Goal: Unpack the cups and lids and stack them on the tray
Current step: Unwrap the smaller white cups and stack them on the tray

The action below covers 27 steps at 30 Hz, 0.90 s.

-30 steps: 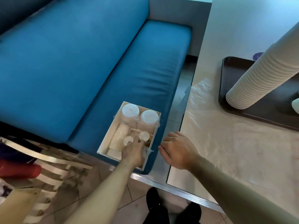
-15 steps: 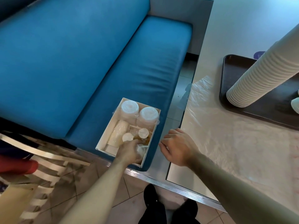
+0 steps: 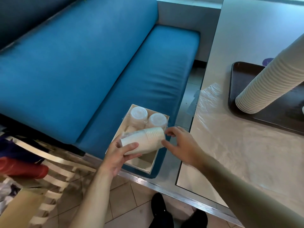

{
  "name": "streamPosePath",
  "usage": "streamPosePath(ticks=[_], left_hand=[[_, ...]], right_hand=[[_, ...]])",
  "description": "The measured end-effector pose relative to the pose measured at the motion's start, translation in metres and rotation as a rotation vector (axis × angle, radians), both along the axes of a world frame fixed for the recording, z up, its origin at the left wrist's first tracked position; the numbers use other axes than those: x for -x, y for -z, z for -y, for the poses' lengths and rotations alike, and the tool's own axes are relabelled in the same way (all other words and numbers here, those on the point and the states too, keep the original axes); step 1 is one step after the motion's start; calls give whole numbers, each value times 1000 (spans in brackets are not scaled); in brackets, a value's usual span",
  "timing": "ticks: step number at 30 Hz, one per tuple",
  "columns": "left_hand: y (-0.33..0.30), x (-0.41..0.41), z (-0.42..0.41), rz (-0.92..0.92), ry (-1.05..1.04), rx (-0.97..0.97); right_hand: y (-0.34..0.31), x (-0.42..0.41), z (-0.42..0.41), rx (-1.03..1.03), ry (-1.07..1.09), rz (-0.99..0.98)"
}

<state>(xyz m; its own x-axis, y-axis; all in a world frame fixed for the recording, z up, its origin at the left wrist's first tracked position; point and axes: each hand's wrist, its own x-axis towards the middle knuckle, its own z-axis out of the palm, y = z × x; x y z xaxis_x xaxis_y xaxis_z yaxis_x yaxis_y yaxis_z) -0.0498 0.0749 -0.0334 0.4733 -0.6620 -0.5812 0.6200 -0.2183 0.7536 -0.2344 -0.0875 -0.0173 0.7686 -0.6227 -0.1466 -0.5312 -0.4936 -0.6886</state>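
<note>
Since half a second ago the left hand [image 3: 117, 153] has come up out of the box [image 3: 153, 163] with a wrapped sleeve of paper cups [image 3: 144, 140], and the right hand [image 3: 182, 145] has moved off the table edge toward it. Left fingers [image 3: 131, 146] curl round the narrow bottom end of the sleeve, thumb on top, gripping it; the sleeve lies tilted nearly on its side above the box, rim end toward the right. Right fingers [image 3: 171, 132] are loosely curled and spread at the rim end, tips touching or just beside the clear wrap, nothing clamped yet as far as can be seen. Box is white, open-topped, sitting on the front edge of the blue bench seat [image 3: 148, 76]. At its far end are two wrapped stacks of clear lids [image 3: 139, 113], side by side, upright; more pale packs under the sleeve, mostly hidden. To the right, the table [image 3: 246, 153] has a sheet of clear plastic wrap [image 3: 209, 99] lying at its near-left edge. Farther back on the table, a dark tray [image 3: 243, 69] carries a tall stack of paper cups [image 3: 266, 84], rims down on the tray, running out of frame at top right. Tiled floor [image 3: 131, 198] below, dark shoes [image 3: 162, 213] at bottom, striped chair [image 3: 54, 175] with red item at left.
</note>
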Motion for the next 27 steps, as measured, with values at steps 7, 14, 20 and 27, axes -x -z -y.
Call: streamPosePath(ticks=[7,14,20,27], left_hand=[[-32,35,17,-126,58,186],[-85,59,59,849,623,-128],[-110,96,96,1216,664,26],[-124,121,114,1238,585,51]], right_hand=[[-52,1,2,-781,59,266],[-92,27,26,-606,-17,147],[-116,42,31,-436,-37,135],[-149,84,47,-118,24,182]])
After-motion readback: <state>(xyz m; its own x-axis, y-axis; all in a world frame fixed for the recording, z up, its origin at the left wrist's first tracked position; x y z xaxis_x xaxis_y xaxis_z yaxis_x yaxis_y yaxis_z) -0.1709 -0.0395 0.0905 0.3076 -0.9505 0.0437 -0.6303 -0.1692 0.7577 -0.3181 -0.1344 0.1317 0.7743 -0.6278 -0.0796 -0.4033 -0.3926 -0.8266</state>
